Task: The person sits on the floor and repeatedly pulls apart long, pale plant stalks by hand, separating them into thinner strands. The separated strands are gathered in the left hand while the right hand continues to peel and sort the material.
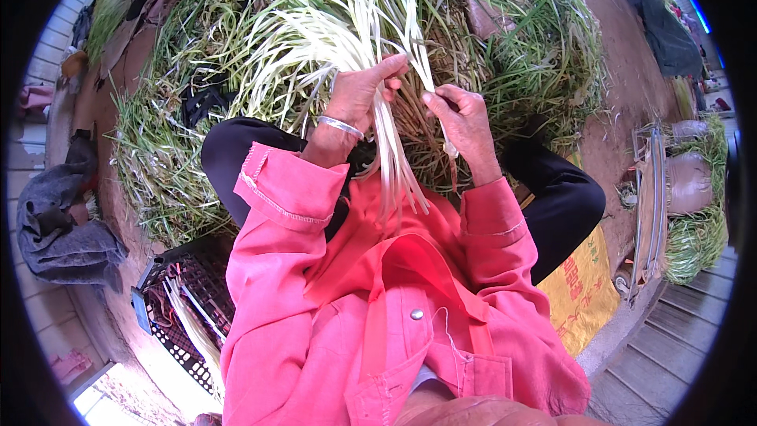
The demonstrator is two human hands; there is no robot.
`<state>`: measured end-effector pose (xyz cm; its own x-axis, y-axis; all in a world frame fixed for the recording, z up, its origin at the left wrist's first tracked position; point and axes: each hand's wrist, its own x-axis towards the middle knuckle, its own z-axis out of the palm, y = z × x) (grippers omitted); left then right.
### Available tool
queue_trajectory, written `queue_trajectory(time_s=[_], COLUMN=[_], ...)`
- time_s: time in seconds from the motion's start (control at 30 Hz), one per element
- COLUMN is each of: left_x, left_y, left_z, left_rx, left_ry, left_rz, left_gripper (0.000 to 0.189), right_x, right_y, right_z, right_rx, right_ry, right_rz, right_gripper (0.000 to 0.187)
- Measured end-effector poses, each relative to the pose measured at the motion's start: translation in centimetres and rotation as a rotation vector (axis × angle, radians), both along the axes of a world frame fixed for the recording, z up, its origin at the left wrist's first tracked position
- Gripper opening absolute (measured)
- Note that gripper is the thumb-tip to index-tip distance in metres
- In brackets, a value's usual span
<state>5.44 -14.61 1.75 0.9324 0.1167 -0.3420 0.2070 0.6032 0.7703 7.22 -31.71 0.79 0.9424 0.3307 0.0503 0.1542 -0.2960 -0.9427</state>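
Note:
A bundle of long pale stalks with yellow-green leaves (355, 41) is gripped in my left hand (361, 94), which wears a silver bangle (341, 126). The white lower ends (393, 154) hang over my lap. Close by on the right, my right hand (462, 115) pinches a separate stalk (423, 65) between thumb and fingers; its whitish base with brownish roots (451, 151) hangs below the fingers. Around and beyond both hands lies a large heap of green leafy stalks (532, 29). The bundle partly hides my left fingers.
A black plastic crate (177, 343) holding pale stalks stands at lower left. A yellow printed sack (582, 296) lies by my right leg. Dark grey cloth (65, 236) is at far left. At far right are a metal-framed object (650, 207) and more green bundles (698, 242).

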Motion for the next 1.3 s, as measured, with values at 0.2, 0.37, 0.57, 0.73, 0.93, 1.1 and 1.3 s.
queue_trajectory(time_s=[0.2,0.37,0.57,0.73,0.93,1.1,1.3], left_x=[-0.1,-0.2,-0.2,-0.6,-0.9,-1.6,-1.8], left_y=[-1.1,-0.9,-0.8,-0.4,-0.6,0.0,0.9], left_z=[-0.6,-1.1,-0.5,0.1,0.2,0.5,1.0], left_rx=[0.023,0.091,0.075,0.093,0.103,0.075,0.052], left_ry=[0.036,0.045,0.004,-0.023,-0.006,-0.018,-0.021], left_rz=[-0.022,-0.058,0.055,0.072,-0.056,-0.108,-0.141], left_gripper=[0.013,0.014,0.012,0.011,0.011,0.011,0.014], right_x=[-1.0,-0.7,0.6,1.4,3.5,7.9,12.6], right_y=[0.7,1.4,-0.2,-3.3,0.1,2.7,-4.9], right_z=[-0.2,-0.7,-7.2,-9.9,-1.8,1.2,1.9], right_rx=[0.042,0.596,0.595,-0.206,0.267,0.172,0.524], right_ry=[0.051,0.542,0.530,0.248,0.190,-0.002,0.271], right_rz=[0.009,-0.017,-0.254,-0.617,0.022,-0.105,-0.715], right_gripper=[0.020,0.016,0.018,0.038,0.038,0.013,0.015])
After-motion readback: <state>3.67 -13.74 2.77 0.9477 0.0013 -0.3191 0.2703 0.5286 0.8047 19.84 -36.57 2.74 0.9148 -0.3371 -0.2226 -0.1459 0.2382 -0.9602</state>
